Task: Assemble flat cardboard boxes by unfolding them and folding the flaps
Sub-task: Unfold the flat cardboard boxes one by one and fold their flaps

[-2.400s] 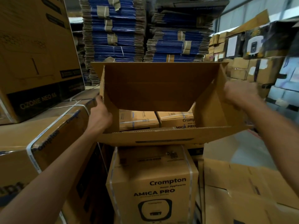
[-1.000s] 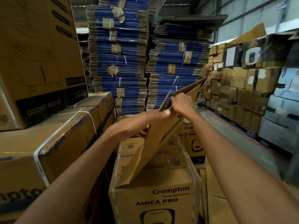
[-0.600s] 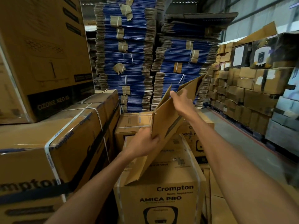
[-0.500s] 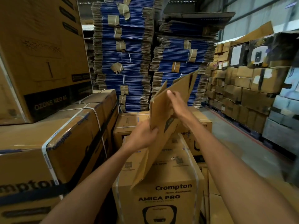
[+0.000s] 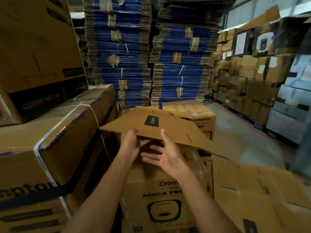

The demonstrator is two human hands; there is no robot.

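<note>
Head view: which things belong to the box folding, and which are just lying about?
In the job:
flat cardboard box, held tilted
left hand, gripping its near edge
right hand, thumb at that edge, fingers spread below

Lying about:
AMICA PRO carton
strapped carton
OZONE NEO box
blue stacks of flat cartons
loose cardboard sheets, right

Flat cardboard box (image 5: pixel 168 126), left hand (image 5: pixel 130 145) gripping its edge, right hand (image 5: pixel 168 158) spread beneath
</note>
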